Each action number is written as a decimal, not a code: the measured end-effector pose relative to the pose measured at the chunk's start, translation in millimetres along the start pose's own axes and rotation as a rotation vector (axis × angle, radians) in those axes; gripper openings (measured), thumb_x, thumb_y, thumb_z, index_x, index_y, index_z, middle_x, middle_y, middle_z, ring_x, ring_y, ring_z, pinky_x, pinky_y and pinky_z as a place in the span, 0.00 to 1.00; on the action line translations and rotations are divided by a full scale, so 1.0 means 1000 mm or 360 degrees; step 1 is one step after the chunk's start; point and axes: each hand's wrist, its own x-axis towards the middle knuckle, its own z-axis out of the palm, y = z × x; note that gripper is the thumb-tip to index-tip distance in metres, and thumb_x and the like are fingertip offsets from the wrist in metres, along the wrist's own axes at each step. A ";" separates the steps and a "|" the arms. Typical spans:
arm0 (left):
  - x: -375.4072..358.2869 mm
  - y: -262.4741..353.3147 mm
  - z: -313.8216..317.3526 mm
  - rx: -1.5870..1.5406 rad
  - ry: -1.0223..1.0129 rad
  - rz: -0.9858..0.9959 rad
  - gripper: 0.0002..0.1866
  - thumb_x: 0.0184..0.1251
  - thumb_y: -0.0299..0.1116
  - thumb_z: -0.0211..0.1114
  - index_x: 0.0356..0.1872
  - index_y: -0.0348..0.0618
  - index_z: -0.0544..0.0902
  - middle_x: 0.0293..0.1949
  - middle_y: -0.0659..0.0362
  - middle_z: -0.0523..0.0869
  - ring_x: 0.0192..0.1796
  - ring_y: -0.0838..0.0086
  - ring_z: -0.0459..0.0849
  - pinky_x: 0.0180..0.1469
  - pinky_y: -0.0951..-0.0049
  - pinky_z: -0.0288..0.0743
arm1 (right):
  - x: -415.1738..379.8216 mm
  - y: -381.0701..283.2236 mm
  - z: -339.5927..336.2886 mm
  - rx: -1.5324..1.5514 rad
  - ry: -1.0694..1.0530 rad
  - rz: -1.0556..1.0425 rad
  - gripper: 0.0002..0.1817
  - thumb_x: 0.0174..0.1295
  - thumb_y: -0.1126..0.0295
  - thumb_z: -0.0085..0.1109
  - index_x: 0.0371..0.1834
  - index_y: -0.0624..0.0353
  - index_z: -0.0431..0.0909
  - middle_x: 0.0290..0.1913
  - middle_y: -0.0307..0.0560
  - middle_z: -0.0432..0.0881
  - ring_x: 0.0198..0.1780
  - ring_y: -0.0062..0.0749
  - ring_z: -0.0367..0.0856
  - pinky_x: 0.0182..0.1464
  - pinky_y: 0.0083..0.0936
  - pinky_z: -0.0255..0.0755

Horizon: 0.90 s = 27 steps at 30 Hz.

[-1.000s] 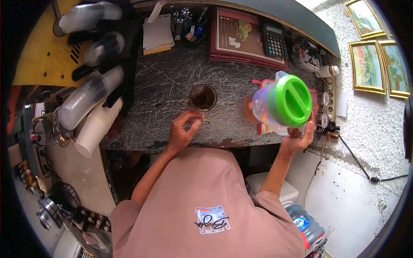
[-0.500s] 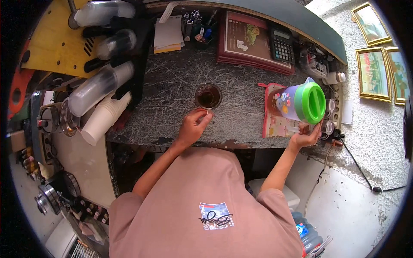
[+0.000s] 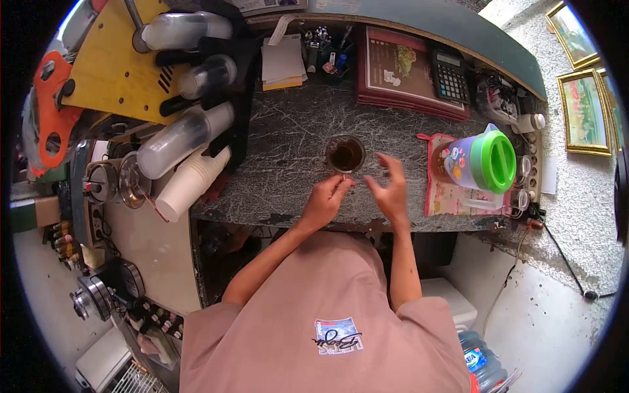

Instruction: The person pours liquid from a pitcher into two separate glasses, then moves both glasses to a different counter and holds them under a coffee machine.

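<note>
A clear glass mug [image 3: 345, 154] of dark brown drink stands on the scratched dark counter [image 3: 282, 177] in front of me. My left hand [image 3: 325, 199] pinches its handle on the near side. Just to the right of the mug, my right hand [image 3: 389, 190] is in the air with thumb and fingers spread, holding nothing. Farther right, a plastic pitcher [image 3: 462, 161] with a green lid [image 3: 501, 162] and flower print rests on a pink-edged cloth [image 3: 438, 200]. Brown liquid shows through the pitcher's wall.
At the back are stacked maroon menus [image 3: 400, 65], a calculator [image 3: 449, 75], papers [image 3: 283, 62] and a pen holder [image 3: 337, 64]. On the left, a rack holds plastic cups [image 3: 177, 144] and paper cups [image 3: 190, 187]. Framed pictures [image 3: 583, 111] hang on the right wall.
My right hand has left the pitcher and moved left, close to the mug. My left hand keeps its hold on the mug handle. The whole view has shifted slightly.
</note>
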 end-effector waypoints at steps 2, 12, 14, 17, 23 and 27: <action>0.000 -0.007 0.001 0.0014 0.0021 0.0031 0.15 0.82 0.37 0.56 0.49 0.37 0.86 0.34 0.60 0.88 0.37 0.80 0.80 0.43 0.73 0.75 | 0.002 0.011 0.030 -0.0141 -0.0068 -0.0085 0.32 0.54 0.75 0.74 0.65 0.60 0.76 0.63 0.54 0.78 0.64 0.46 0.77 0.65 0.37 0.71; -0.001 -0.009 -0.019 0.0027 0.0119 0.0282 0.12 0.77 0.34 0.62 0.46 0.34 0.86 0.45 0.50 0.85 0.47 0.64 0.86 0.48 0.66 0.78 | 0.029 0.018 0.063 0.0091 -0.0330 0.0150 0.36 0.50 0.70 0.78 0.65 0.59 0.76 0.61 0.53 0.83 0.63 0.49 0.82 0.62 0.40 0.76; -0.002 -0.011 -0.021 0.0073 0.0164 0.0301 0.12 0.77 0.34 0.62 0.45 0.33 0.86 0.46 0.50 0.84 0.47 0.62 0.86 0.48 0.65 0.78 | 0.028 0.030 0.069 0.0031 -0.0343 0.0139 0.35 0.50 0.68 0.79 0.64 0.59 0.76 0.60 0.53 0.84 0.62 0.48 0.83 0.60 0.40 0.77; -0.004 -0.014 -0.026 0.0064 0.0217 0.0312 0.12 0.76 0.33 0.63 0.45 0.32 0.86 0.46 0.50 0.83 0.45 0.61 0.85 0.47 0.64 0.79 | 0.028 0.022 0.075 -0.0065 -0.0358 0.0050 0.33 0.51 0.66 0.80 0.62 0.60 0.78 0.56 0.53 0.86 0.57 0.46 0.86 0.57 0.39 0.80; -0.002 -0.018 -0.061 0.0060 0.0287 0.0318 0.11 0.74 0.33 0.64 0.44 0.32 0.85 0.45 0.48 0.83 0.46 0.54 0.85 0.47 0.62 0.78 | 0.043 0.000 0.109 -0.0125 -0.0264 -0.0058 0.32 0.49 0.65 0.82 0.58 0.58 0.81 0.51 0.51 0.89 0.50 0.43 0.90 0.52 0.38 0.83; 0.000 -0.015 -0.087 -0.0019 0.0379 0.0256 0.13 0.78 0.33 0.62 0.46 0.32 0.86 0.48 0.52 0.83 0.47 0.64 0.88 0.48 0.68 0.82 | 0.060 -0.022 0.137 -0.0125 -0.0255 -0.0080 0.33 0.47 0.66 0.82 0.59 0.59 0.80 0.53 0.53 0.87 0.54 0.48 0.88 0.54 0.39 0.82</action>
